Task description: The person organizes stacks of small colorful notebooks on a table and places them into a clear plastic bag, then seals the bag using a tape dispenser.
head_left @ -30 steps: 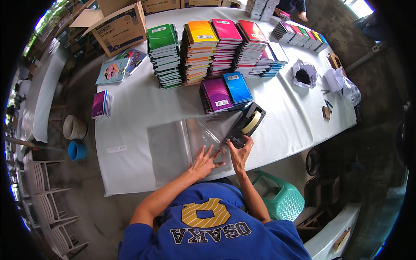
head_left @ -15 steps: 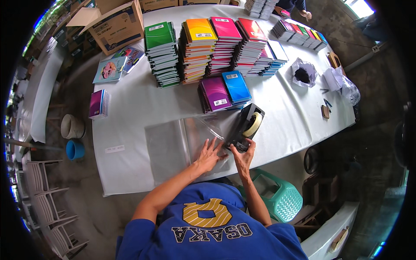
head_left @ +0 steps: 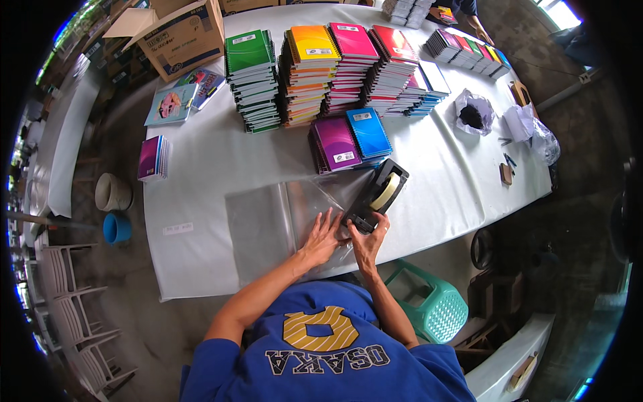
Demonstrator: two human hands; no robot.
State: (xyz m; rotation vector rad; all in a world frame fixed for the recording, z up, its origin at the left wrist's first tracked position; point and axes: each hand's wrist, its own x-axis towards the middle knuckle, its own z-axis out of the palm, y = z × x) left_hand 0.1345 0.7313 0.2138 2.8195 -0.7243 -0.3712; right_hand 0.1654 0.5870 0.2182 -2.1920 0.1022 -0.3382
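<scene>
Pressing down flat, the left hand (head_left: 323,236) lies palm-down w/ fingers spread on a clear plastic sheet (head_left: 281,218) at the near edge of the white table (head_left: 221,161); it grips nothing, just rests on the film. Right hand (head_left: 367,240) sits just beside it, fingers curled up at the near end of the black tape dispenser (head_left: 377,196), touching its front; can't tell whether it pinches a strip of tape or only the dispenser's tip. Dispenser sits tilted, on the sheet's right part, roll of pale tape showing in its middle. Just beyond it: two small stacks of notebooks, purple (head_left: 333,142) and blue (head_left: 367,132), side by side. Further back, tall piles of spiral notebooks, green (head_left: 248,80), yellow-orange (head_left: 309,70), pink (head_left: 353,63), red (head_left: 395,63). Cardboard box (head_left: 184,40) at the far left corner, a small purple stack (head_left: 153,157) near the left edge. Green plastic stool (head_left: 435,305) on the floor by the person's right side. Blue bucket (head_left: 116,228) on the floor, left of the table.
</scene>
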